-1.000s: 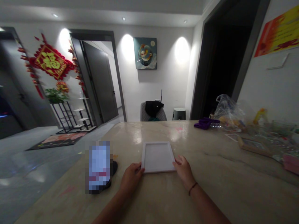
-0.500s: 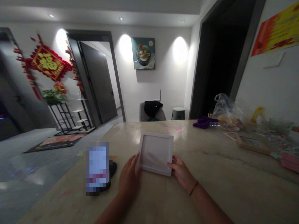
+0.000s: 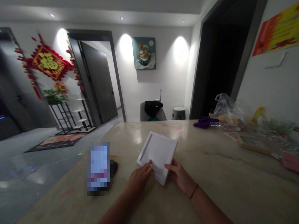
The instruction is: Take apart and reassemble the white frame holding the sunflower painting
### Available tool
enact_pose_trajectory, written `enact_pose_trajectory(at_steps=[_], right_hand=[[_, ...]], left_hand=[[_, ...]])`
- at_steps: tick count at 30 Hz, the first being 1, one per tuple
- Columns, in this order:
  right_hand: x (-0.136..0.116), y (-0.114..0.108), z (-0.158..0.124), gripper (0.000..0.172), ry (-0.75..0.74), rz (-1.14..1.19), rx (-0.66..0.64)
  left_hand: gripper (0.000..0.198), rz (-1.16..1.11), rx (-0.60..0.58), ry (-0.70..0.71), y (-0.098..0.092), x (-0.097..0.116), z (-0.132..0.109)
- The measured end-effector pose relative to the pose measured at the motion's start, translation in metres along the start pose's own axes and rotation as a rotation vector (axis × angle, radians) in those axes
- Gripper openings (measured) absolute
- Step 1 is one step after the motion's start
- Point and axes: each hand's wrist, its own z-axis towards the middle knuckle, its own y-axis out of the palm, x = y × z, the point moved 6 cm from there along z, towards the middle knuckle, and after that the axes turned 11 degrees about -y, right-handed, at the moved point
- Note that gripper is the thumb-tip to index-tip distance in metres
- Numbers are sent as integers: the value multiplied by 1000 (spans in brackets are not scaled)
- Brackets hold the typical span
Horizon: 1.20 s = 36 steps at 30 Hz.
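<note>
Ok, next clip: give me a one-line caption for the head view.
Head view: the left hand and right hand hold a white picture frame, tilted, over a pale stone table.

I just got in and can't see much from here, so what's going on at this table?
A person is handling a white square frame with both bare hands at a stone-topped table. The left hand rests its fingers on the frame's lower left edge, and the right hand, with a dark cord on its wrist, holds the lower right edge, so the frame sits turned at an angle. Farther along the table lie a wooden-edged frame, a clear plastic bag and a purple cloth.
</note>
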Motion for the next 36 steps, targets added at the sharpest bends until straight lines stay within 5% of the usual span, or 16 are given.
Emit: enact_pose_trajectory(at_steps=[13,19,24,29,36], right_hand=[[15,-41,25,37,-5,73,118],[20,-30,23,28,-12,32,8],[10,-24,20,28,-40,73,-12],[15,-42,24,46,-61,105,150],[0,-67,27,47,-290,-278,308]], left_hand=[[23,-573,141,-96,-23,9,-5],[21,-646,78,-103,-26,25,-15],[22,-733,63,-221,-13,20,-16],[26,-1086,6,-382,-3,9,-9],[62,-1390,76,-657,-2,-33,-3]])
